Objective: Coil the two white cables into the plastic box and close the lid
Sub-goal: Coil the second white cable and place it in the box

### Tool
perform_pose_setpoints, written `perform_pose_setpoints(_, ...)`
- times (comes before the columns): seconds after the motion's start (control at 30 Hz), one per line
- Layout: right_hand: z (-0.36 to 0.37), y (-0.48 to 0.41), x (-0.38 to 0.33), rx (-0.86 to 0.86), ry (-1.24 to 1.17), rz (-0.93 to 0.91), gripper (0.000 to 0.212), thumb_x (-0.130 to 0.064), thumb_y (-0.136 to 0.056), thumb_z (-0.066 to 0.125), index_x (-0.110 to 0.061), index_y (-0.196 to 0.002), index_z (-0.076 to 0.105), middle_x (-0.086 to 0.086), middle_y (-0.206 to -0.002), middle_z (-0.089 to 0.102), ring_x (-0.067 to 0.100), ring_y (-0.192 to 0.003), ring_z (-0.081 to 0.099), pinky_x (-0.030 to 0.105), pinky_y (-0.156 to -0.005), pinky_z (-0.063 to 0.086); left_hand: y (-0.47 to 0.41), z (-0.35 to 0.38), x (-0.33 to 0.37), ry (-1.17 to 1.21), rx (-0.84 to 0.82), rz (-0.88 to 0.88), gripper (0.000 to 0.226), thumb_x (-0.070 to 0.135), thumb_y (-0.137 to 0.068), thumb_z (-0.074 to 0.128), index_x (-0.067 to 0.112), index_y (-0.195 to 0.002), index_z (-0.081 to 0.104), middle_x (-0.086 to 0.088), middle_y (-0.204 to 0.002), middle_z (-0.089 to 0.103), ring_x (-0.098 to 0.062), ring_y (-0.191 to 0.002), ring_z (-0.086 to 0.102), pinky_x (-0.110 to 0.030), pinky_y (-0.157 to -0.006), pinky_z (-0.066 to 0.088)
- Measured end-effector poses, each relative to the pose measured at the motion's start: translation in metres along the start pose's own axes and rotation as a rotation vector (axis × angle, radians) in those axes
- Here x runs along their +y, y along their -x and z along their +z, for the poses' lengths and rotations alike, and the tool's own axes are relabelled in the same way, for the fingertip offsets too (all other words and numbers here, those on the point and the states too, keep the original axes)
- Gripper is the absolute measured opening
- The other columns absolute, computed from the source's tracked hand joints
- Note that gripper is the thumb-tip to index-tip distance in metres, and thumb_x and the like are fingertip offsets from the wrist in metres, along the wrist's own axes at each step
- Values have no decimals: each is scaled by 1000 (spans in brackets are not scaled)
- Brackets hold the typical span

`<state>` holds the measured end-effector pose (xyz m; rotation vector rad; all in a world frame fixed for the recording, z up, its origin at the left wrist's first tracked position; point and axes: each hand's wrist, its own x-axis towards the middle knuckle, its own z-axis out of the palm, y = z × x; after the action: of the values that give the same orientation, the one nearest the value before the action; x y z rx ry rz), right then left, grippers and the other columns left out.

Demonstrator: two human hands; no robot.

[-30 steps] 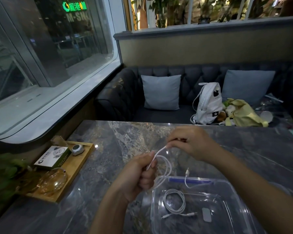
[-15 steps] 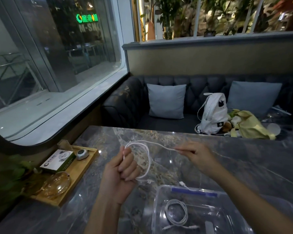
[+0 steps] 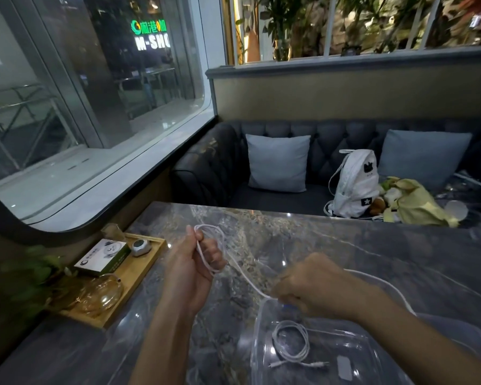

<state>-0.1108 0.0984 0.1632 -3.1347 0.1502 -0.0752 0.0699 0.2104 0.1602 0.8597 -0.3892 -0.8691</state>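
Note:
My left hand [image 3: 193, 263] is raised over the marble table, with loops of a white cable [image 3: 242, 273] wound around its fingers. The same cable runs down and to the right into my right hand [image 3: 310, 291], which pinches it just above the far left corner of the clear plastic box [image 3: 257, 329]. A second white cable [image 3: 290, 343] lies coiled on the bottom of the box, its plugs pointing outward. I cannot make out the lid of the box.
A wooden tray [image 3: 139, 276] at the table's left edge carries a small carton, a round gadget and a glass dish. Behind the marble table [image 3: 331, 240] stands a dark sofa with cushions, a white backpack [image 3: 354, 184] and a yellow bag.
My right hand has come down and toward me to the box corner, drawing the cable taut. My left hand has closed more around the loops.

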Motion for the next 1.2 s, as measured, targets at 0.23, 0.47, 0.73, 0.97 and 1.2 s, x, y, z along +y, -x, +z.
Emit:
perform_pose_setpoints(0.23,-35,1,-28,98,-123,-156,20,-25,-87,54,-17,-72,66,-1,-72,68,16,-64,59,24,-56,31,9,18,-23,-252,-81,-19,38,29,-100,31,8,-72,47,-18,-64,71,-28,-58,70,-35,-51,58)
perform_pose_setpoints(0.47,-39,3,-24,364,-277,-89,14,-23,-82,63,-16,-73,71,-1,-69,69,15,-60,63,21,-54,44,24,28,-39,-555,-265,-25,42,32,-95,37,9,-67,57,-10,-55,57,-17,-47,52,-24,-44,42)
perform_pose_setpoints(0.73,-27,-3,-15,530,-512,135,16,-29,-76,70,-14,-77,73,-2,-73,68,6,-67,56,37,-65,51,34,36,-42,-406,-318,-237,46,33,-97,35,23,-55,51,6,-40,31,-4,-32,19,-12,-33,20)
perform_pose_setpoints(0.97,-19,-2,8,544,-749,255,7,-20,-75,72,-13,-76,73,-5,-69,65,11,-67,58,29,-67,47,41,30,-31,-300,-247,-340,35,43,-84,47,17,-59,44,7,-36,25,-4,-29,14,-10,-33,12)
perform_pose_setpoints(1.2,0,-6,-5,368,-1102,294,16,-15,-85,62,-8,-96,71,-15,-49,63,0,-42,52,10,-46,39,47,29,-23,-438,-153,-277,46,35,-84,51,24,-44,33,7,-34,24,-6,-29,14,-11,-35,12)
